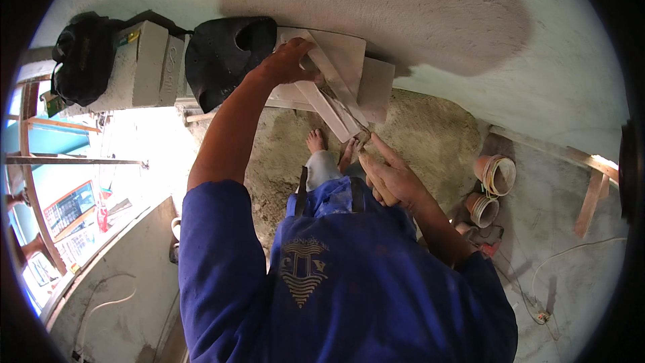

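My left hand (290, 64) is closed around the upper end of a narrow white tile strip (330, 113), which slants down toward my feet. Wrapped round a wooden handle, my right hand (395, 178) holds a trowel (376, 181), its index finger stretched along the neck. The trowel's metal end meets the strip's lower part, where some grey mortar shows; most of the blade is hard to make out. A second pale strip edge (336, 70) runs alongside. Behind them lie larger white tiles (351, 47), stacked against the wall.
A black cap (225, 54) and a black bag (84, 60) rest on pale boxes (149, 60) at the left. Nested buckets (496, 173) and a red power tool (485, 238) stand on the floor at right. A cable (571, 252) trails there. My bare feet (316, 141) are below the tiles.
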`<state>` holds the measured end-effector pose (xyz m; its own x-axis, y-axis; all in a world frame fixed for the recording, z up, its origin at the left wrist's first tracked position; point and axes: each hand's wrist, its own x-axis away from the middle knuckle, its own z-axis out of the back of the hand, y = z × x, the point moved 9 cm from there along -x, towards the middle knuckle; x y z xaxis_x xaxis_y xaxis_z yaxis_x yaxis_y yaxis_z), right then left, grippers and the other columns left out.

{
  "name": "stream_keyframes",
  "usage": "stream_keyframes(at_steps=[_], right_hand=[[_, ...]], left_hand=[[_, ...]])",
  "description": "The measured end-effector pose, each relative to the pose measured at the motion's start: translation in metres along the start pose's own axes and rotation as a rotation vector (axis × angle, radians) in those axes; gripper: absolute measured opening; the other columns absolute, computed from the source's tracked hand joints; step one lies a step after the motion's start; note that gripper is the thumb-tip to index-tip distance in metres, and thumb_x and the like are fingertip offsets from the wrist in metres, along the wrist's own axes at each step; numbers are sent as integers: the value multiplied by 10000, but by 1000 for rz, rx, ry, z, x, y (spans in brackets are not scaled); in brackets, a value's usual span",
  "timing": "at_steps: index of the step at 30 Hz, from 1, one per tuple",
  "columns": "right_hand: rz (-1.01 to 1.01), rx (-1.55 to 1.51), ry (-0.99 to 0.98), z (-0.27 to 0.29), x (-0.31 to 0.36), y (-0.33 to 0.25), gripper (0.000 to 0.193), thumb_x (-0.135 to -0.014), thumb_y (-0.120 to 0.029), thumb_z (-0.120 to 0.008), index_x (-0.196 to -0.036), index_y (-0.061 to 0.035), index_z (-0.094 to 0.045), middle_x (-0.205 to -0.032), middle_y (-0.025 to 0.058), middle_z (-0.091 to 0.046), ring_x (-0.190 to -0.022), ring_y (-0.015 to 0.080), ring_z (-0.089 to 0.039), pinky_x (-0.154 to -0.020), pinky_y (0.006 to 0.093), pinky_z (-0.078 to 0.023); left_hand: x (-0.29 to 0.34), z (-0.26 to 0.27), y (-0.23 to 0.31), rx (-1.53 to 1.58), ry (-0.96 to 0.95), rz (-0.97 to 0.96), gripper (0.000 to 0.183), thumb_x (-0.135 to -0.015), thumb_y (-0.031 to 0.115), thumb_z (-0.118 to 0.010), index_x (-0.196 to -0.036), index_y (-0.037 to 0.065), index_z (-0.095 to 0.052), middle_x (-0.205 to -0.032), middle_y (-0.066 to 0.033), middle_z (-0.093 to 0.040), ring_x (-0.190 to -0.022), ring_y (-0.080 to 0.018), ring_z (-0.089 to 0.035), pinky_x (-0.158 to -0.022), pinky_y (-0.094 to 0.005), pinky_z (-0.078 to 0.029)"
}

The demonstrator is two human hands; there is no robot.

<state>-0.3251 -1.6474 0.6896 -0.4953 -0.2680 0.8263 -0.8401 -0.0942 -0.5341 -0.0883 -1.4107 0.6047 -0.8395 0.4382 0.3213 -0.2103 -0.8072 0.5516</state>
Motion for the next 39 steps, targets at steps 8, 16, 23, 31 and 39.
stream_keyframes(at_steps=[8, 16, 23, 31, 39], right_hand=[[-5, -30, 116, 31, 44, 28, 745, -1041, -362, -620, -1655, -165, -247, -757, 65, -603, -501, 130, -555, -430, 295, -448], [128, -380, 337, 127, 84, 69, 693, -1038, -313, -604, -1646, -209, -287, -766, 73, -617, -498, 138, -555, -430, 275, -429], [139, -48, 423, 130, 93, 47, 741, -1030, -360, -639, -1643, -128, -292, -806, 56, -598, -535, 96, -523, -467, 266, -422], [467, 570, 154, 90, 77, 54, 659, -1024, -190, -596, -1616, -83, -328, -1352, 234, -638, -1179, 259, -659, -984, 352, -517], [516, 952, 161, 80, 58, 56, 684, -982, -232, -594, -1618, -219, -340, -1089, 208, -712, -985, 391, -692, -875, 496, -548]], left_hand=[[16, 8, 36, -515, -39, -224, 451, -761, 280, -868, -1162, 148, -710, -1178, -66, -632, -1174, -307, -586, -1021, -475, -485], [114, -30, 273, -784, 180, -939, 40, -838, 247, -687, -849, 212, -669, -883, 35, -580, -1043, -199, -547, -1012, -442, -413], [67, -6, 234, -480, 233, -857, 164, -808, 128, -716, -969, 150, -734, -1194, -69, -638, -1257, -282, -537, -1104, -470, -470], [14, 30, 79, -683, 225, -327, 458, -881, -18, -619, -1279, 200, -681, -1581, -61, -424, -1492, -321, -383, -1187, -478, -429], [18, 21, 14, -219, 372, 41, 769, -970, 238, -647, -1617, 62, -272, -1585, -273, -386, -1462, -424, -412, -1193, -440, -382]])
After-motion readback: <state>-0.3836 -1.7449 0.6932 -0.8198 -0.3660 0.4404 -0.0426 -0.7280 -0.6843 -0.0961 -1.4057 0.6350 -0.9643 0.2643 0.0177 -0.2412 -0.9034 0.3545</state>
